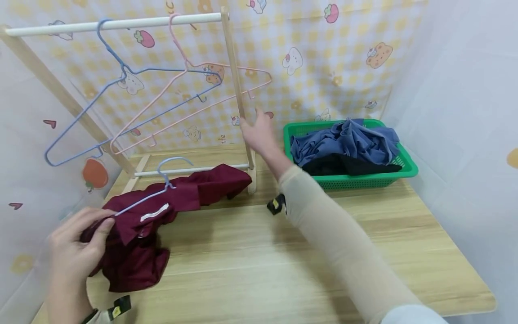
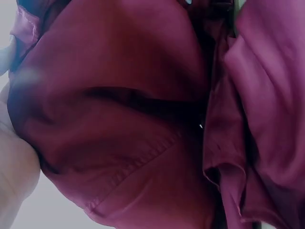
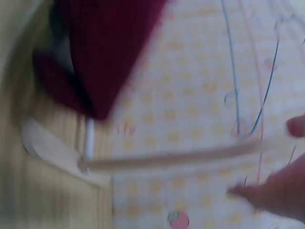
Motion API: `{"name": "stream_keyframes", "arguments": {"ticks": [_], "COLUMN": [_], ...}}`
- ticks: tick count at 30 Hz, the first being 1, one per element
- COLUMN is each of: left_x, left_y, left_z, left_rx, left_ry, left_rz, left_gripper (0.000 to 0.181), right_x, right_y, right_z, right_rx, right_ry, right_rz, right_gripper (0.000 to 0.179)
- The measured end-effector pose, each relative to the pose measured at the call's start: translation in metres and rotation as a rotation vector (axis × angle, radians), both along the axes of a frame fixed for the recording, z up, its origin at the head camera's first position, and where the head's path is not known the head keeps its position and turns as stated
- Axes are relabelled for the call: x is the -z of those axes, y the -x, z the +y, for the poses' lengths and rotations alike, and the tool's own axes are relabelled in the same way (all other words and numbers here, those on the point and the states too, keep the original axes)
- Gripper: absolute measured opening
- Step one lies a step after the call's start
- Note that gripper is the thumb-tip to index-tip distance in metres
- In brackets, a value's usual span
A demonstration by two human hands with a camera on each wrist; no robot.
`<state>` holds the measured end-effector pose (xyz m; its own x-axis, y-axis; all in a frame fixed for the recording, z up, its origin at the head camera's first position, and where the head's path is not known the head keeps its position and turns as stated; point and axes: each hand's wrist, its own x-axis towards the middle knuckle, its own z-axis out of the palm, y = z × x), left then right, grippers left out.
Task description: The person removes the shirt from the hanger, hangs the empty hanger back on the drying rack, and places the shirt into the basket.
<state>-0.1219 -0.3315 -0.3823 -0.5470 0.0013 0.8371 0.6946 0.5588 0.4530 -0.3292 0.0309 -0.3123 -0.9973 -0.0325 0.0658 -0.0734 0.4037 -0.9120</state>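
Note:
My left hand (image 1: pixel 77 243) pinches the shoulder of a maroon shirt (image 1: pixel 186 191) between thumb and fingers, at the left of the head view. A light blue hanger (image 1: pixel 147 196) sits at the shirt's collar, its hook sticking up and one arm running toward that hand; the rest of it is hidden by cloth. Folds of the maroon shirt (image 2: pixel 114 119) fill the left wrist view. My right hand (image 1: pixel 261 132) reaches up beside the rack's right post, thumb and fingers apart, holding nothing. The pink hanger (image 1: pixel 212 104) on the rack is the nearest thing above it.
A wooden rack (image 1: pixel 234 67) stands at the back left, with a blue hanger (image 1: pixel 85 110) and the pink one on its white top rail (image 1: pixel 141 22). At the back right is a green basket (image 1: pixel 408 166) holding blue cloth (image 1: pixel 348 141) and black cloth (image 1: pixel 344 165). Walls enclose the wooden table (image 1: pixel 243 270).

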Motion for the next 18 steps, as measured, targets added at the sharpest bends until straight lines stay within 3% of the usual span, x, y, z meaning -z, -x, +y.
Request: {"name": "stream_keyframes", "arguments": {"ticks": [3,5,8,11,14,18], "left_x": [-0.003,-0.003,-0.005,-0.006,-0.006,-0.005], "left_y": [0.009,0.013,0.02,0.025,0.029,0.034], "left_z": [0.009,0.014,0.023,0.031,0.041,0.056], "left_rx": [0.021,0.017,-0.002,-0.017,-0.01,0.026], "left_ry": [0.027,0.045,0.081,0.115,0.151,0.19], "left_rz": [-0.005,-0.017,-0.032,-0.04,-0.045,-0.07], "left_gripper": [0.005,0.005,0.006,0.015,0.024,0.025], "right_x": [0.017,0.029,0.042,0.053,0.065,0.077], "right_y": [-0.033,-0.053,-0.078,-0.095,-0.104,-0.114], "right_z": [-0.003,-0.002,0.004,0.014,0.027,0.046], "right_rx": [-0.027,-0.137,-0.37,-0.506,-0.523,-0.471], "right_ry": [-0.129,-0.235,-0.378,-0.437,-0.449,-0.45], "right_rz": [-0.048,-0.067,-0.056,0.0,0.068,0.092], "right_gripper": [0.074,0.066,0.059,0.054,0.041,0.034]}}
